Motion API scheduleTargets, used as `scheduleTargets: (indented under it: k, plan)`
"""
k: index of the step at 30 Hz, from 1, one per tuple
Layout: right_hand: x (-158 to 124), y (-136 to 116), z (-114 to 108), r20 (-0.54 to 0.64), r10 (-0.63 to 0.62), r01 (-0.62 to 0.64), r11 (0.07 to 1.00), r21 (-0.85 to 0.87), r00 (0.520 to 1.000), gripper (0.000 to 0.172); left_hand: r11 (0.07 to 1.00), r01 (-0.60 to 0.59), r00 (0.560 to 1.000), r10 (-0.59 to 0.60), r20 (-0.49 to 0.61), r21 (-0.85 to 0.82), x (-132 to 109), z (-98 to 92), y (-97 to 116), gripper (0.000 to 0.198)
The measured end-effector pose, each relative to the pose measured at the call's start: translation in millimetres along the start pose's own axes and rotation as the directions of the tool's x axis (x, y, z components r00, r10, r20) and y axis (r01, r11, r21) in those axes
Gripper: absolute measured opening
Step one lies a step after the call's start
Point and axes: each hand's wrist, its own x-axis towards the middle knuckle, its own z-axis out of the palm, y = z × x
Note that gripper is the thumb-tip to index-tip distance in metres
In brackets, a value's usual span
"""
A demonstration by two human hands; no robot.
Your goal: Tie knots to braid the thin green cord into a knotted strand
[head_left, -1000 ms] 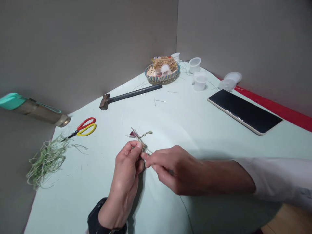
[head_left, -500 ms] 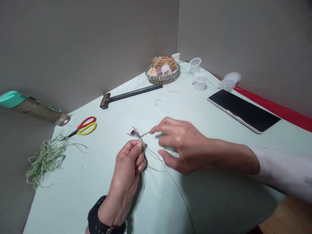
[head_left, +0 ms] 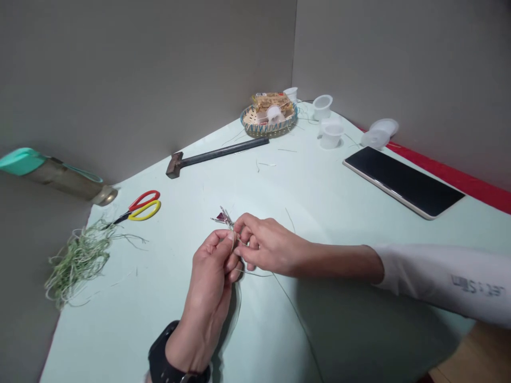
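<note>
My left hand (head_left: pixel 209 276), with a black watch strap on its wrist, is shut on a small twisted piece of plant fibre (head_left: pixel 224 217) with a dark red, wire-like tip. My right hand (head_left: pixel 267 246) comes in from a white sleeve, and its fingertips meet the left fingers, pinching at a thin fibre strand (head_left: pixel 255 274). That strand trails down across the pale green table top (head_left: pixel 339 234). Part of the twisted piece is hidden by my fingers.
A pile of loose green fibres (head_left: pixel 77 260) and red-and-yellow scissors (head_left: pixel 143 206) lie at the left. Farther back are a hammer (head_left: pixel 215 151), a woven basket (head_left: pixel 268 127), white plastic cups (head_left: pixel 331 135), and a dark tablet (head_left: pixel 403 181) at the right.
My right hand has moved back from its open position to the right and now closes at the fibre beside my left fingers. My left hand stays shut on the twisted piece.
</note>
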Motion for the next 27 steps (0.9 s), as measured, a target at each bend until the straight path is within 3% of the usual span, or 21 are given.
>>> scheduleTargets:
  k: [6,14,21,27]
  plan:
    - [-4.5,-1.4,-6.0,0.006,0.071,-0.071,0.994,0.088,0.997,0.007,1.0,-0.002,1.0,0.002,-0.012,0.002,0.6,-0.4,-0.9,0.012]
    - [-3.9,-4.3,-6.9,0.022,0.085,-0.088,0.976,0.197,0.996,0.015,1.0,-0.003,1.0,0.004,-0.024,0.012,0.9,2.1,-0.4,0.013]
    - [-2.6,-1.2,-8.3,0.02,0.104,-0.105,0.939,0.329,0.994,0.013,1.0,-0.003,1.0,0.003,-0.03,0.022,-1.1,0.9,0.1,0.012]
    - [-1.3,1.8,-14.3,0.173,0.137,-0.207,0.841,0.5,0.975,0.014,0.999,-0.006,0.999,0.008,-0.041,0.037,1.5,2.2,-0.3,0.013]
